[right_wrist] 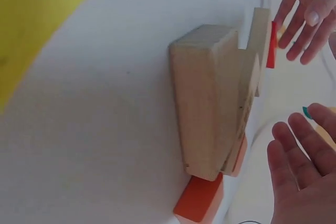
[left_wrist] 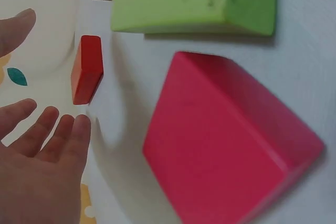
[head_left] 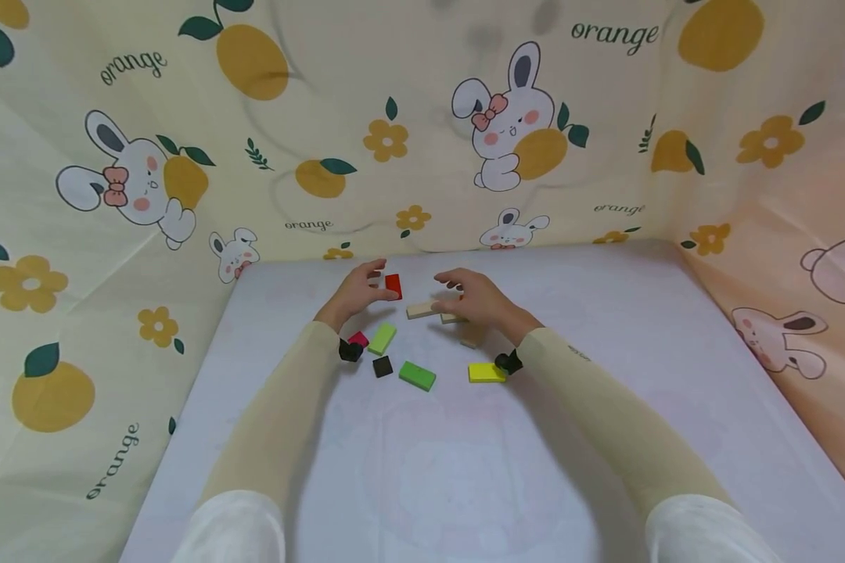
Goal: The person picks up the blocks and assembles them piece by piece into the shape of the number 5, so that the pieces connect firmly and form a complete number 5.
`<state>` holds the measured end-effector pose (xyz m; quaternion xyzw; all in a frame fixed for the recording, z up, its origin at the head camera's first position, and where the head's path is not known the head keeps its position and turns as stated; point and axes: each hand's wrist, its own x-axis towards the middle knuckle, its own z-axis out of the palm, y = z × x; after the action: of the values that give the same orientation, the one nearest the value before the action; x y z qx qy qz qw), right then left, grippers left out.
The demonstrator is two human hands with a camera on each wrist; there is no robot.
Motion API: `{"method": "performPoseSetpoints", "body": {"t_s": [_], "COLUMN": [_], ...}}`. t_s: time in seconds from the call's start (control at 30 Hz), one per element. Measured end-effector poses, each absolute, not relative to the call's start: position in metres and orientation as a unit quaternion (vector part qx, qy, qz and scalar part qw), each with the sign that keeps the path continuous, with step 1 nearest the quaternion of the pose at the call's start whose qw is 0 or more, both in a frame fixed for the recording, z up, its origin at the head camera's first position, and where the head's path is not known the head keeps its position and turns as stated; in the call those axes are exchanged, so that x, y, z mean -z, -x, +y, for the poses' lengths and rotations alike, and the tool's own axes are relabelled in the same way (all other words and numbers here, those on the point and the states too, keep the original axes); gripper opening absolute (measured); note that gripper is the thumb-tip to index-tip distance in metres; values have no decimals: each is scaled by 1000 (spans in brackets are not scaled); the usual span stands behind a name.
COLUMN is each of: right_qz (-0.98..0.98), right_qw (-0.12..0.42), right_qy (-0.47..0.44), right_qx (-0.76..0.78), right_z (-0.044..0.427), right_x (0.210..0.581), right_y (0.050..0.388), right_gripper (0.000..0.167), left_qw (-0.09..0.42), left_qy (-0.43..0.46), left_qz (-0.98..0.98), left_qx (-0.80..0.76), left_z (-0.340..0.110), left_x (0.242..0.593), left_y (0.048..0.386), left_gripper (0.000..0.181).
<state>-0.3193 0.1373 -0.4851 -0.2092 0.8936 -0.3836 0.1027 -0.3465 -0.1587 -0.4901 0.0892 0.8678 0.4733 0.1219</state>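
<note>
Two hands, head view: the left hand (head_left: 357, 293) and the right hand (head_left: 484, 300) are held over the far part of the white surface (head_left: 436, 469).
Left grip: thumb and fingers are parted, with nothing clasped; whether the red block (head_left: 393, 283) is touched by the thumb cannot be told from here.
Right grip: thumb and fingers are apart; the pale wooden blocks (head_left: 420, 311) just beside it are partly covered.
Red block: it is placed on the far side, between the hands, nearer the left one.
Nearer blocks: a crimson block (head_left: 358, 338), a lime block (head_left: 382, 339), a black block (head_left: 383, 367) and a green block (head_left: 417, 376) are spread left to centre; a yellow block (head_left: 486, 373) is set to the right, by the right wrist.
Left wrist view: the red block is seen upright beyond the lime and crimson blocks, apart from the thumb; the fingertips are close to it.
Right wrist view: nearly straight fingers are shown, holding nothing; wooden blocks are clustered beside them, with an orange block (right_wrist: 198, 199) just beside the thickest.
</note>
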Motion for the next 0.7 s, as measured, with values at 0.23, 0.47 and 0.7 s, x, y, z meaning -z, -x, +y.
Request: {"method": "performPoseSetpoints", "body": {"t_s": [0.23, 0.47, 0.7], "right_qz": [897, 898, 900], "right_qw": [114, 127, 131], "right_qy": [206, 195, 196], "right_qx": [374, 373, 367], "right_z": [135, 129, 123], "right_x": [492, 492, 495], "right_y": [324, 323, 326], "right_gripper": [72, 68, 61], "left_qw": [130, 136, 126], "left_qy": [-81, -59, -51], "left_qz": [865, 868, 875], "left_qx": [-478, -473, -464], "left_z": [-155, -150, -149], "left_x": [495, 500, 506], "left_y": [350, 354, 357], "left_gripper": [86, 85, 78]}}
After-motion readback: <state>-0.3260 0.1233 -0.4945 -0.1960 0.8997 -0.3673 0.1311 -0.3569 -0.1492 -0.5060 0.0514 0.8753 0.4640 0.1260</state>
